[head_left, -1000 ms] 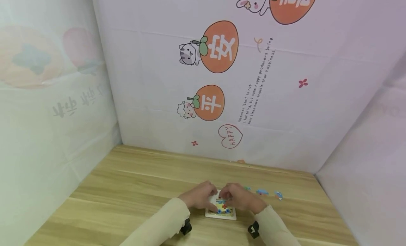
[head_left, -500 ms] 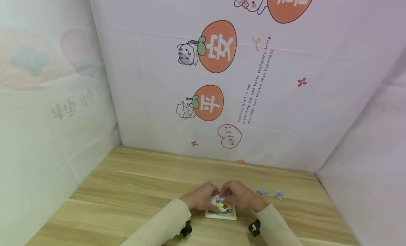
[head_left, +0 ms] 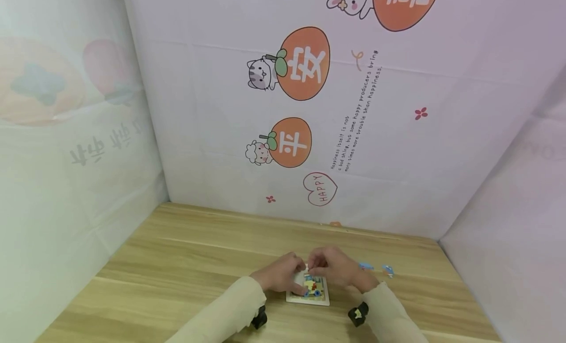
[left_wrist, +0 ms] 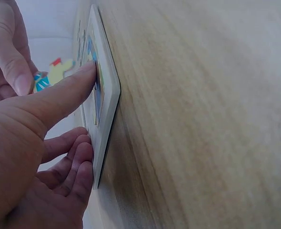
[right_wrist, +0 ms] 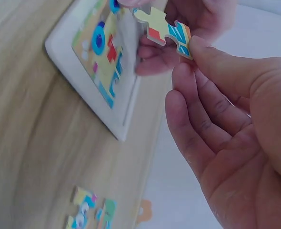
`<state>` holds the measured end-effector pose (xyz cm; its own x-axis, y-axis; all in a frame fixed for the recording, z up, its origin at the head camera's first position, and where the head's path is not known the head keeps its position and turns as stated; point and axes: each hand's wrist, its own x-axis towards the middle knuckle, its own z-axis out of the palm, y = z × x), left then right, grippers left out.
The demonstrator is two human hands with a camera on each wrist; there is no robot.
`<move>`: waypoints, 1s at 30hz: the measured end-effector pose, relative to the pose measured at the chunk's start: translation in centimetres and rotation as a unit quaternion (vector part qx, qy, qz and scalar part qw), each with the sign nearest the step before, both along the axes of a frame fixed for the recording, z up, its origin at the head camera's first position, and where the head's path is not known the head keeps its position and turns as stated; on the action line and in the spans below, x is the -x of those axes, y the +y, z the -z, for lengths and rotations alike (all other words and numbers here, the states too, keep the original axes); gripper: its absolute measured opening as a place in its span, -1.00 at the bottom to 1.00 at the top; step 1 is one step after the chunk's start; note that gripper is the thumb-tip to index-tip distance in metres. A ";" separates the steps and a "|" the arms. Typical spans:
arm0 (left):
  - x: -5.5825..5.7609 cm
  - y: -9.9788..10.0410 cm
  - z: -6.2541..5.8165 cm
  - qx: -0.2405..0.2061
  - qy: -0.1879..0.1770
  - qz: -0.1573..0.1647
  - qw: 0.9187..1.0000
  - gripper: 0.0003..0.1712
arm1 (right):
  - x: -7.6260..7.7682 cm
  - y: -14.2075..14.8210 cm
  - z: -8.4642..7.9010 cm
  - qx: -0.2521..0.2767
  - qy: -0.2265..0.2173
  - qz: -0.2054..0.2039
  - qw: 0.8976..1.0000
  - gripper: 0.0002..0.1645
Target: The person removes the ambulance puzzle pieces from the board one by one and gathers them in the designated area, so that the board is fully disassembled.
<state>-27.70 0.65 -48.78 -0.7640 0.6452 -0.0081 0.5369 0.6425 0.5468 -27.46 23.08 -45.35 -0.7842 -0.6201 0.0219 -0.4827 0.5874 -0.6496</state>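
Note:
A small white-framed jigsaw board (head_left: 309, 302) lies on the table, its picture showing a yellow vehicle with a red cross and blue wheels. My left hand (head_left: 279, 274) spans the board's left side. Its thumb (left_wrist: 83, 76) presses on the picture, while the other fingers curve down to the pale frame. Above the board, my right hand (head_left: 338, 270) pinches a yellow puzzle piece (right_wrist: 155, 21) with blue and red markings between thumb and forefinger. That piece is tilted and apart from the board in the right wrist view. Bare grey backing shows in part of the picture area.
Loose blue puzzle pieces (head_left: 365, 266) lie on the table right of the board. In the right wrist view, a loose piece with eyes (right_wrist: 82, 210) lies beside a green one (right_wrist: 108, 212). Printed white cloth (head_left: 230, 136) walls the wooden table (head_left: 199, 244) at the back and sides.
My right hand has moved slightly up and to the right, away from the picture, with its wrist turned outward. The left hand stays almost in place on the board.

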 end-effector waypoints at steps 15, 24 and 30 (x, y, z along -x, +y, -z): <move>-0.3 0.0 -0.6 0.014 0.008 -0.001 1.000 -0.28 | -1.4 7.5 -2.5 -0.002 0.016 0.051 0.999 -0.96; -0.2 0.0 -0.2 0.008 0.003 -0.006 1.000 -0.27 | -2.1 12.1 -2.2 0.013 0.043 0.089 0.995 -0.91; -0.1 0.1 0.2 0.008 0.004 -0.005 1.000 -0.26 | -2.5 14.2 -0.8 0.028 0.045 0.123 0.991 -0.90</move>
<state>-27.57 0.71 -49.00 -0.7700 0.6379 -0.0121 0.5354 0.6564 0.5315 -24.99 37.25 -44.52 -0.9051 -0.4058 0.1267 -0.3859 0.6594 -0.6451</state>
